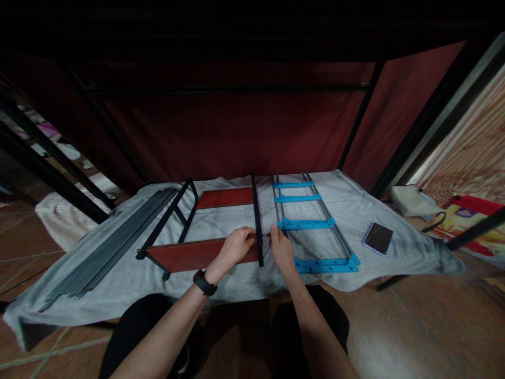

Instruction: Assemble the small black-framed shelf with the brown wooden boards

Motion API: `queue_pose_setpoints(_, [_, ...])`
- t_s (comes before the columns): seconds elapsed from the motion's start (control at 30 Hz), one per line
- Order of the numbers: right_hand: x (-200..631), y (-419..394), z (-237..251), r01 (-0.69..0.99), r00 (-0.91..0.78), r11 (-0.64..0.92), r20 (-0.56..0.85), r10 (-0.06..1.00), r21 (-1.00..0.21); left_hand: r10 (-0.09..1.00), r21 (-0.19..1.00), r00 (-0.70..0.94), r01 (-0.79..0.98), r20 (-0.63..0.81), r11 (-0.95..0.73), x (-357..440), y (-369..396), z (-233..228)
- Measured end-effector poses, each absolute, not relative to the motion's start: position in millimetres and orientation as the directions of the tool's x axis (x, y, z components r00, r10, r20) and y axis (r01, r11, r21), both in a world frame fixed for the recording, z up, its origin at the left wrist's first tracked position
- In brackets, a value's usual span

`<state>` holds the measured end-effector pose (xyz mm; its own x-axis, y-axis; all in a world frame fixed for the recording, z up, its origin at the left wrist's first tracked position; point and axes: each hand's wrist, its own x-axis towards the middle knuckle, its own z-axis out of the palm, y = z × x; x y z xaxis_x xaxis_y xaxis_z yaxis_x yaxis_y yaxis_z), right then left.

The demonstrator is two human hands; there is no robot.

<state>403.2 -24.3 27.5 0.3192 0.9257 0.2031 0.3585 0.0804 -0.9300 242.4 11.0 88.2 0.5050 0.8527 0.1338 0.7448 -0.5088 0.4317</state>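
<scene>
The fingers of the left hand (235,243) are closed over the near red-brown panel (189,255) where it meets the black upright bar (257,221). The fingers of the right hand (281,246) are pinched on a small dark tool (263,235) pressed against that bar; its kind cannot be told. The frame is laid on a grey cloth (221,281) spread on the floor. A grey-and-blue rack (311,223) is seen just right, a phone (377,238) beyond it, grey rods (114,239) at left.
</scene>
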Motion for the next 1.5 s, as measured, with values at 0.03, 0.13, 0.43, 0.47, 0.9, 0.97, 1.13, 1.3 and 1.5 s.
queue_pose_setpoints(0.03, [405.4,-25.5,27.3,0.324,0.308,0.102,0.207,0.929,-0.940,0.853,0.425,0.505,0.749,0.130,-0.508,242.5,11.3,87.8])
queue_pose_setpoints(0.13, [408.8,-25.6,26.1,0.226,0.191,0.216,0.261,0.946,-0.950,0.858,0.409,0.499,0.763,0.119,-0.501,243.1,11.2,87.9])
queue_pose_setpoints(0.43, [408.8,-23.1,31.3,0.489,0.095,0.229,0.312,0.945,-0.842,0.863,0.401,0.492,0.772,0.112,-0.492,246.1,8.1,91.1])
queue_pose_setpoints(0.47, [408.0,-23.4,32.1,0.520,0.102,0.214,0.308,0.946,-0.827,0.864,0.399,0.491,0.774,0.112,-0.492,246.4,7.6,91.4])
queue_pose_setpoints(0.9, [413.9,-22.0,27.5,0.172,0.161,0.244,0.271,0.949,-0.954,0.874,0.374,0.477,0.798,0.088,-0.473,246.6,6.1,94.7])
queue_pose_setpoints(0.97, [416.0,-20.7,25.6,0.193,0.135,0.258,0.286,0.949,-0.947,0.872,0.376,0.480,0.793,0.098,-0.479,246.9,5.8,93.9])
queue_pose_setpoints(1.13, [412.7,-18.9,23.3,0.278,0.153,0.205,0.254,0.955,-0.938,0.864,0.382,0.488,0.781,0.123,-0.495,247.8,5.2,91.7])
queue_pose_setpoints(1.3, [401.5,-18.2,25.2,0.427,0.215,0.165,0.276,0.937,-0.889,0.863,0.386,0.486,0.776,0.138,-0.499,248.0,5.0,90.2])
queue_pose_setpoints(1.5, [405.3,-23.0,28.2,0.361,0.249,0.150,0.250,0.936,-0.920,0.868,0.386,0.479,0.783,0.129,-0.489,246.6,6.5,88.7])
